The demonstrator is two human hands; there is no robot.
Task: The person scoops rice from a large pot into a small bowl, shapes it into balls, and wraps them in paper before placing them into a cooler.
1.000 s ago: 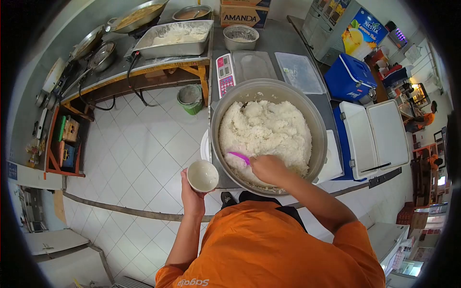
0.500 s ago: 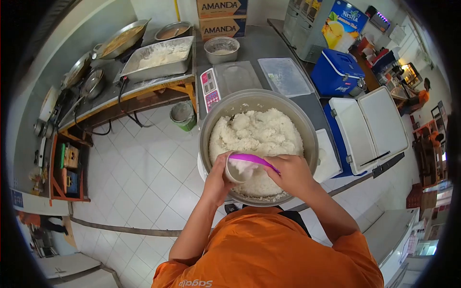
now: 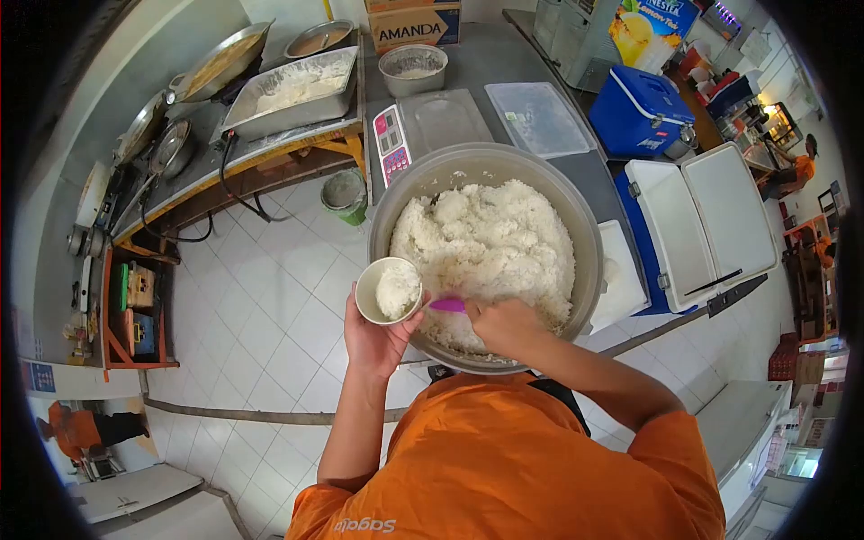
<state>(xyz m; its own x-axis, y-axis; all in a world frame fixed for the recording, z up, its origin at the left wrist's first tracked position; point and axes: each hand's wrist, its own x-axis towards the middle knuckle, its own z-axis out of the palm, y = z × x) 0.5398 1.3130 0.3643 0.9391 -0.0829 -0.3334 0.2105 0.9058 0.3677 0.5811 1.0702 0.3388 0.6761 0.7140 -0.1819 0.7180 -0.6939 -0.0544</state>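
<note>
In the head view my left hand is wrapped round a small pale cup, holding it tilted at the pot's near left edge. A mound of white rice sits inside the cup. My right hand grips a purple rice paddle, whose blade points left beside the cup; its far end is partly hidden. Below both hands stands a large metal pot filled with cooked rice, heaped higher at the far side.
Behind the pot are a digital scale, a clear plastic lid and a metal bowl. An open cooler stands right, near a closed blue cooler. Left, a counter bears a floury tray and pans. A bucket is on the floor.
My left hand has moved the cup left and turned its mouth upward, showing the rice inside. My right hand has drawn the paddle from the cup's mouth and lowered it slightly over the pot.
</note>
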